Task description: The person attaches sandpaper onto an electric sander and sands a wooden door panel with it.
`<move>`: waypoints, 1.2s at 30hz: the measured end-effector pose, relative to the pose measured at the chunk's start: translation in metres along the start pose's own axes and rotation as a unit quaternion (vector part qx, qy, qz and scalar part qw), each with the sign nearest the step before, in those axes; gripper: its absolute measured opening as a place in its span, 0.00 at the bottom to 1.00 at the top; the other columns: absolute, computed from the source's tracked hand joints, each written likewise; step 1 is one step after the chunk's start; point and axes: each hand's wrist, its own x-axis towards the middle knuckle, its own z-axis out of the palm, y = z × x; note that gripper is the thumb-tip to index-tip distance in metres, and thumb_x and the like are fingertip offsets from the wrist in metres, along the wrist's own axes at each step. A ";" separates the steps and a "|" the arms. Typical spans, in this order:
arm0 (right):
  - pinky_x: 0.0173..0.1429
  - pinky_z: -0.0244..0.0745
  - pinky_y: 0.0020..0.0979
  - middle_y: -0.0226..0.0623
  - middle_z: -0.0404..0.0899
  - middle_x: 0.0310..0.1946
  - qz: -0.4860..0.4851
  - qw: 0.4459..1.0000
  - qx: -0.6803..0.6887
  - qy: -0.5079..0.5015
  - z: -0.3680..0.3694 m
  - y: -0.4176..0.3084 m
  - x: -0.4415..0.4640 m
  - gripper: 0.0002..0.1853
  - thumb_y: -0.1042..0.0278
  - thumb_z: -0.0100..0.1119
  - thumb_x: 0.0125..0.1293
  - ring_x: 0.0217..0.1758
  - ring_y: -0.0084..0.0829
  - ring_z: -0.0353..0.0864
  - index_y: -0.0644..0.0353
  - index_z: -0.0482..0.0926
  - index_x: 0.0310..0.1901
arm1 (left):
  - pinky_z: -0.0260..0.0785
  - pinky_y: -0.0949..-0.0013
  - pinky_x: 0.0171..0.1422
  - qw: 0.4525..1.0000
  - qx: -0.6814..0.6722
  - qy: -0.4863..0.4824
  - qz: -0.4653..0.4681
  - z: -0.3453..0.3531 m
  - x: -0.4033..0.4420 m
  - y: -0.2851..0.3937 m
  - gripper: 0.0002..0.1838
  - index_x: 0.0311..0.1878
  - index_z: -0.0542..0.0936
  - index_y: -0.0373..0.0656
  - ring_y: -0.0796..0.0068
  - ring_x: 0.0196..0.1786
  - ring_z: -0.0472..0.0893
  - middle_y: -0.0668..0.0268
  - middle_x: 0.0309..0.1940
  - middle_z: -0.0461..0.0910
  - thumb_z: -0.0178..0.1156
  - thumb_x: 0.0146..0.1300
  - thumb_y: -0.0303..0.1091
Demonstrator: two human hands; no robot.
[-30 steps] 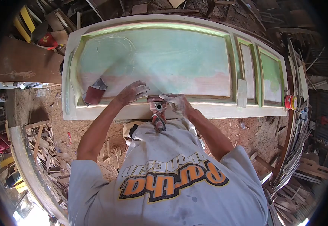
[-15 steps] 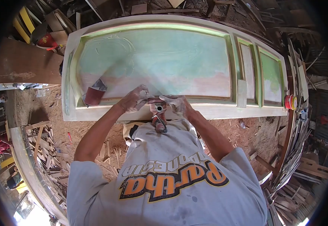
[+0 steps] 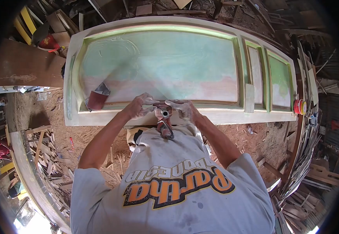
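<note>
A red power sander [image 3: 165, 121] rests upright against the shirt front, its flat pad end turned away from me. My left hand [image 3: 142, 106] is closed at the left end of the pad, fingertips pressed to its edge. On the opposite end, my right hand [image 3: 183, 109] is closed too, thumb and fingers around the pad's edge. A thin dark reddish strip, perhaps sandpaper, shows along the pad between the hands. Just beyond them lies a large framed panel [image 3: 158, 113] with pale green and whitish, dusty surfaces. Curled brown sandpaper [image 3: 97, 98] sits on its lower left corner.
A small flat block [image 3: 249, 98] lies across the panel's frame. At the panel's right end is a red and yellow tub [image 3: 300, 106]. Scrap wood [image 3: 46, 156] is piled at left, and stacked strips [image 3: 302, 156] stand at right. A brown board [image 3: 25, 64] adjoins the left side.
My left hand's fingers, raised and bent before, have come down onto the pad's edge. My right hand stays at its end. The sander has shifted very slightly.
</note>
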 end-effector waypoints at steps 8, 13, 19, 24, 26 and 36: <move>0.60 0.90 0.38 0.51 0.92 0.64 0.012 1.000 0.009 0.016 0.004 -0.009 0.002 0.37 0.89 0.61 0.67 0.55 0.48 0.95 0.52 0.83 0.78 | 0.79 0.55 0.72 0.990 -0.107 0.081 -0.037 0.038 -0.017 -0.007 0.22 0.70 0.91 0.50 0.53 0.64 0.88 0.53 0.61 0.87 0.75 0.76 0.43; 0.59 0.92 0.40 0.51 0.92 0.61 0.054 0.997 0.005 0.048 0.006 -0.025 0.006 0.22 0.77 0.66 0.79 0.56 0.50 0.95 0.57 0.87 0.71 | 0.78 0.53 0.76 0.979 -0.033 0.196 -0.051 0.078 -0.027 -0.006 0.32 0.78 0.84 0.43 0.50 0.70 0.86 0.49 0.66 0.85 0.77 0.75 0.44; 0.67 0.90 0.41 0.53 0.91 0.64 0.081 0.995 0.002 0.051 0.007 -0.032 0.008 0.22 0.79 0.68 0.78 0.62 0.51 0.95 0.57 0.88 0.71 | 0.80 0.56 0.78 0.959 -0.099 0.237 -0.116 0.099 -0.042 0.018 0.38 0.79 0.79 0.37 0.51 0.70 0.86 0.47 0.65 0.84 0.77 0.64 0.31; 0.70 0.89 0.41 0.55 0.91 0.65 0.091 0.994 0.020 0.062 0.006 -0.039 0.010 0.20 0.78 0.69 0.78 0.65 0.51 0.94 0.62 0.89 0.68 | 0.81 0.51 0.77 0.959 -0.044 0.258 -0.108 0.114 -0.047 -0.012 0.41 0.77 0.80 0.36 0.46 0.71 0.85 0.45 0.69 0.82 0.80 0.59 0.35; 0.71 0.88 0.41 0.54 0.91 0.65 0.083 0.995 0.013 0.050 0.007 -0.036 0.010 0.20 0.79 0.69 0.78 0.66 0.50 0.93 0.62 0.89 0.69 | 0.83 0.50 0.76 0.960 0.006 0.246 -0.136 0.130 -0.046 -0.034 0.44 0.78 0.81 0.38 0.47 0.73 0.84 0.45 0.73 0.80 0.83 0.59 0.42; 0.70 0.88 0.41 0.57 0.91 0.64 0.067 0.998 -0.018 -0.010 -0.001 -0.044 0.018 0.24 0.83 0.67 0.74 0.65 0.51 0.94 0.64 0.87 0.70 | 0.82 0.51 0.74 0.949 -0.170 0.183 -0.191 0.111 -0.052 -0.017 0.39 0.73 0.85 0.36 0.51 0.68 0.90 0.45 0.64 0.90 0.79 0.65 0.51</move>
